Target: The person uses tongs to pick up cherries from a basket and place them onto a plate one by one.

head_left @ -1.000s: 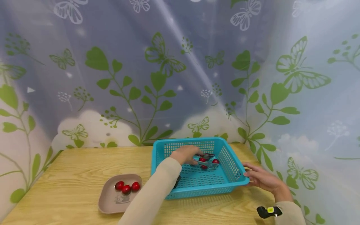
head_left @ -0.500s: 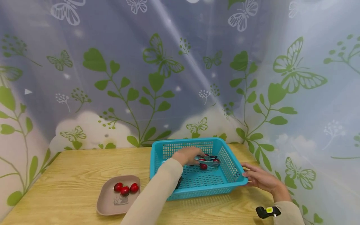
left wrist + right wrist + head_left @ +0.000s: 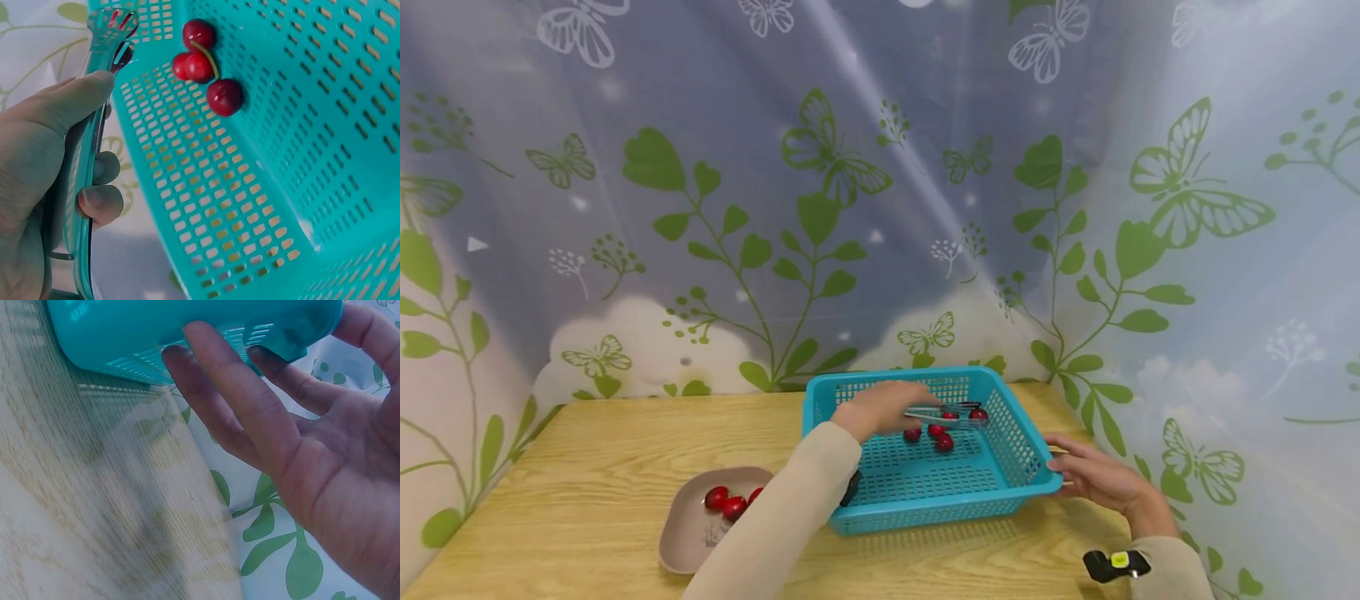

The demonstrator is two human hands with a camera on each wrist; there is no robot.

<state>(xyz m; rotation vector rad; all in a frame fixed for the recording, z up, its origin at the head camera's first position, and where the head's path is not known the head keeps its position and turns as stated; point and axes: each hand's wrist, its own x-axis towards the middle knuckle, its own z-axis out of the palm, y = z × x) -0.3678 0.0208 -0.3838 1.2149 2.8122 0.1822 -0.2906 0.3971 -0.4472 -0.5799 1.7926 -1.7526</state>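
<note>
In the head view, my left hand (image 3: pixel 883 408) holds metal tongs (image 3: pixel 925 412) over the blue-green basket (image 3: pixel 925 510). Thumb and fingers wrap the tongs' handle in the left wrist view. A red cherry (image 3: pixel 977 415) appears at the tong tips; red also shows through the slotted tong head (image 3: pixel 115 24), though the grip on it is partly hidden. Several other cherries (image 3: pixel 225 97) lie in the basket, one with a green stem. My right hand (image 3: pixel 1097 475) holds the basket's right front corner, its digits on both sides of the rim; the fingers (image 3: pixel 244 394) touch the outer wall.
A pinkish-brown dish (image 3: pixel 681 533) with several cherries (image 3: pixel 734 508) stands left of the basket, partly covered by my left sleeve (image 3: pixel 782 508). Both sit on a wooden table (image 3: pixel 595 467). A patterned curtain (image 3: pixel 737 208) hangs behind and at the sides.
My left hand has lifted slightly and shifted left with the tongs. The cherry at the tips has risen with them, and more of the other cherries shows. My right hand stays at the corner.
</note>
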